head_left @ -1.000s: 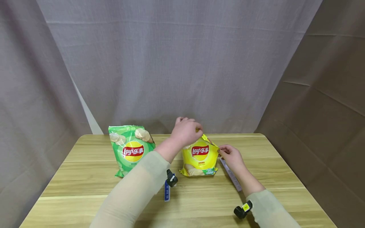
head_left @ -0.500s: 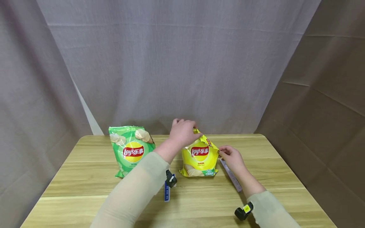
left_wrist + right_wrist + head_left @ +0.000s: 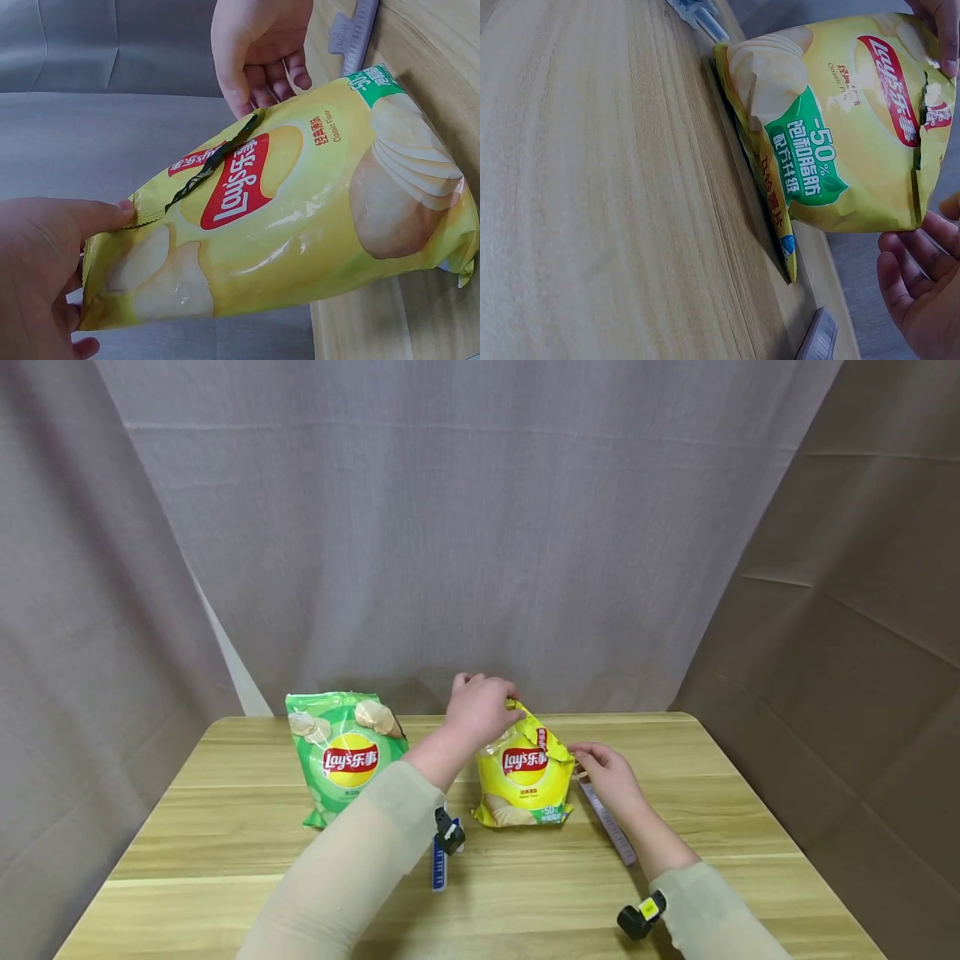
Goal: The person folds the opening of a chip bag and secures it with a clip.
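Observation:
A yellow bag of potato chips stands on the table, its torn top edge folded down over the front at the right. My left hand pinches the bag's top left, with the thumb on the front and the other fingers behind, as the left wrist view shows. At the right end of the fold, my right hand holds the bag's upper corner between thumb and fingers. In the right wrist view the fingers are curled up against that corner. The bag's back is hidden.
A green bag of potato chips stands to the left, partly behind my left sleeve. A blue clip strip lies in front, partly covered by the wrist camera. A pale purple clip strip lies beside my right hand. Grey curtains hang behind the table.
The flap at the top of the yellow bag has folded further down over the front. My left hand has shifted slightly left; the right hand stays at the corner.

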`<act>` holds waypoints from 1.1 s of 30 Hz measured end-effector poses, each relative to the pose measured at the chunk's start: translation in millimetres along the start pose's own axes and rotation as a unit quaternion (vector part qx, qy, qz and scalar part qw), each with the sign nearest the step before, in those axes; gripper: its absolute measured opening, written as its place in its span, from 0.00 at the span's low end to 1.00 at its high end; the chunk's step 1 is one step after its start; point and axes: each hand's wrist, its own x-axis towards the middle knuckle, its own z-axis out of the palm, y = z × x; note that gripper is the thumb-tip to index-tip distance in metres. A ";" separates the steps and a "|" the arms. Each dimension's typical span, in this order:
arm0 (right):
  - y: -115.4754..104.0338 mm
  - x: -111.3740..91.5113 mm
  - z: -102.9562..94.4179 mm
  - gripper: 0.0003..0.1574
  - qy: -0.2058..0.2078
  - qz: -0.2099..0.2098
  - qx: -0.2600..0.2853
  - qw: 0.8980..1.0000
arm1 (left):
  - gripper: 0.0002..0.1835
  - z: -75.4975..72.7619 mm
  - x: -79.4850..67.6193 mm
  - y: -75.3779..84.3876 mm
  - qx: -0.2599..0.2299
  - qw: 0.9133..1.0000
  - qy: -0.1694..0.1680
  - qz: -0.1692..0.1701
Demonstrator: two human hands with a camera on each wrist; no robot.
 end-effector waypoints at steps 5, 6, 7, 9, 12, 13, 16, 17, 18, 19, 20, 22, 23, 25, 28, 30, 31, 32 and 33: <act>-1.7 -0.9 -0.3 0.24 -0.015 0.005 -0.032 0.999 | 0.10 1.0 -0.1 -0.3 -0.006 1.000 0.009 0.001; -2.1 -1.0 -0.5 0.24 -0.017 0.006 -0.042 0.999 | 0.09 1.1 -0.1 -0.3 -0.008 1.000 0.009 0.001; -2.6 -1.1 -0.4 0.24 -0.019 0.007 -0.048 0.999 | 0.09 1.2 -0.1 -0.2 -0.010 1.000 0.009 0.000; -3.1 -1.0 -0.4 0.23 -0.019 0.006 -0.061 0.998 | 0.08 0.9 0.0 0.0 -0.015 1.000 0.009 -0.001; -2.6 -0.3 -0.6 0.21 -0.016 0.000 -0.080 0.997 | 0.08 -0.1 0.2 0.1 -0.019 1.000 0.009 -0.001; -2.4 0.1 -0.7 0.21 -0.013 -0.003 -0.087 0.996 | 0.08 -0.4 0.2 0.1 -0.020 1.000 0.009 -0.001; -1.2 1.5 -1.8 0.19 -0.010 -0.014 -0.106 0.994 | 0.09 -2.0 -0.4 0.0 -0.022 1.000 0.011 0.003; -1.2 2.1 -2.3 0.19 -0.009 -0.016 -0.110 0.994 | 0.09 -2.4 -0.7 -0.2 -0.022 1.000 0.012 0.004; -1.0 2.6 -2.9 0.19 -0.008 -0.019 -0.114 0.993 | 0.09 -2.7 -1.1 -0.3 -0.023 1.000 0.014 0.005; -0.8 3.2 -3.7 0.18 -0.007 -0.021 -0.120 0.993 | 0.09 -3.0 -1.6 -0.4 -0.023 1.000 0.015 0.006; -0.8 3.5 -4.2 0.18 -0.009 -0.022 -0.123 0.992 | 0.10 -3.2 -2.1 -0.5 -0.023 1.000 0.017 0.006; -0.6 4.3 -5.3 0.18 -0.010 -0.022 -0.129 0.991 | 0.10 -3.1 -2.9 -0.7 -0.024 1.000 0.019 0.008; -0.6 4.7 -5.8 0.18 -0.010 -0.021 -0.133 0.991 | 0.10 -2.9 -3.2 -0.9 -0.023 0.999 0.020 0.010; -0.8 5.2 -6.8 0.18 -0.013 -0.026 -0.140 0.990 | 0.10 -2.9 -3.9 -1.0 -0.020 0.999 0.022 0.012; -0.8 6.4 -8.3 0.18 -0.015 -0.033 -0.148 0.988 | 0.09 -3.7 -4.5 -1.0 -0.014 0.999 0.026 0.014; -1.0 6.9 -9.2 0.18 -0.016 -0.037 -0.152 0.988 | 0.08 -4.3 -4.8 -0.8 -0.010 0.999 0.027 0.015; -0.9 7.1 -9.6 0.19 -0.016 -0.038 -0.156 0.987 | 0.08 -4.5 -4.8 -0.7 -0.009 1.000 0.026 0.015; -0.9 7.2 -9.9 0.19 -0.017 -0.036 -0.156 0.987 | 0.08 -4.7 -4.8 -0.6 -0.009 1.000 0.026 0.014; -0.9 7.3 -10.4 0.19 -0.018 -0.035 -0.158 0.987 | 0.08 -4.7 -4.6 -0.6 -0.008 1.000 0.025 0.014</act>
